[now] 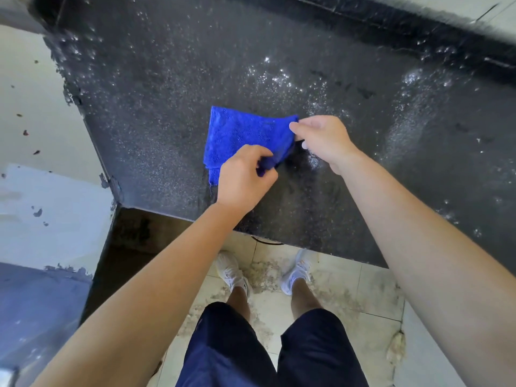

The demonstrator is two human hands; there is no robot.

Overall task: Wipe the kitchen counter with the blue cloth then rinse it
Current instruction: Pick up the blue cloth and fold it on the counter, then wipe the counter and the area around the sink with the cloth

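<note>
A: While the blue cloth [240, 135] lies partly spread on the dark counter [167, 79], where does it sit from the person's fingers?

B: Its body fans out to the left of both hands. The left hand [245, 177] pinches the near corner between thumb and curled fingers. The right hand [324, 141] pinches the far right corner, thumb and forefinger closed on the fabric.

A: So the held edge runs between them?

B: Yes, slanting from near-left to far-right, bunched at the left hand. The pale smears [413, 107] lie to the right, nearer the right hand, so the wipe would probably sweep that way.
</note>
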